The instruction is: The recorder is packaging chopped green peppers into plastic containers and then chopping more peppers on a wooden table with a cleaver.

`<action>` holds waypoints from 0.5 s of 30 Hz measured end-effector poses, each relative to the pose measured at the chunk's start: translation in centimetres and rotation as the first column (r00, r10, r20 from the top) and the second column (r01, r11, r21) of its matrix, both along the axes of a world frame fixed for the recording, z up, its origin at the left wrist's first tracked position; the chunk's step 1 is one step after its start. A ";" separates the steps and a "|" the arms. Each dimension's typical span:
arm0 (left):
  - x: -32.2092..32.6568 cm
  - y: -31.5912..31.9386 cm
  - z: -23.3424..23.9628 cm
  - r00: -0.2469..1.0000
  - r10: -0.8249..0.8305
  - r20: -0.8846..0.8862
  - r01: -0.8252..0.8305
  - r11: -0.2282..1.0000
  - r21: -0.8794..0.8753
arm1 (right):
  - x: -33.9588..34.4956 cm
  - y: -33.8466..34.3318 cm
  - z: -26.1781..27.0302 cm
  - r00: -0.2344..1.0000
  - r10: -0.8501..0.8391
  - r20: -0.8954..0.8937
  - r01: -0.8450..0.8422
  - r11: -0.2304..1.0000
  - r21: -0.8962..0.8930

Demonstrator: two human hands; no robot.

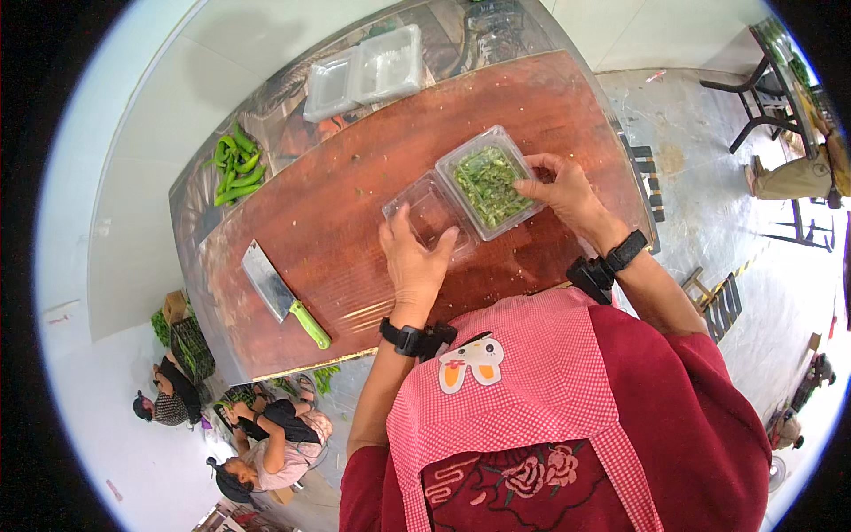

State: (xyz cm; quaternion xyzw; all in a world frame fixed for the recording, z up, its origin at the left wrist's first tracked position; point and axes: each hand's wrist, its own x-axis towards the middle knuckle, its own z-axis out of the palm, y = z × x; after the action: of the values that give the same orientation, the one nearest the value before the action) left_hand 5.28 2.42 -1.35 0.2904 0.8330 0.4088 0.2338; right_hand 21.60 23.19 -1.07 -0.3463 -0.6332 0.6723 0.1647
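Observation:
A clear plastic clamshell box lies unfolded on the wooden board. Its filled half (492,179) holds chopped green peppers, and its hinged lid (432,216) lies flat and bare on the left. Over the lid's near left part is my left hand (415,259), fingers and thumb spread at its edges; whether they grip it is hard to see. My right hand (568,196) holds the filled half by its right side, with the thumb on the rim.
To the left lies a cleaver (282,292) with a green handle. Whole green peppers (238,166) are heaped at the far left, beside the board (372,153). Other clear plastic boxes (365,70) stand at the back. Two people (279,439) sit low at the left, near baskets of greens (189,346).

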 end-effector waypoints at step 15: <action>2.3 1.3 -1.7 0.783 -0.371 -0.500 0.212 0.914 -0.346 | -3.1 -4.2 2.9 0.923 0.027 0.383 -0.358 0.422 0.833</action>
State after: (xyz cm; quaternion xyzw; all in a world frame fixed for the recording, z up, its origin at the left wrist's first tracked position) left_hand 7.54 3.77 -3.02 0.4880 0.8565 0.1475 0.0801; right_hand 18.53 19.00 1.78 -0.2326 -0.9436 0.1892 0.1404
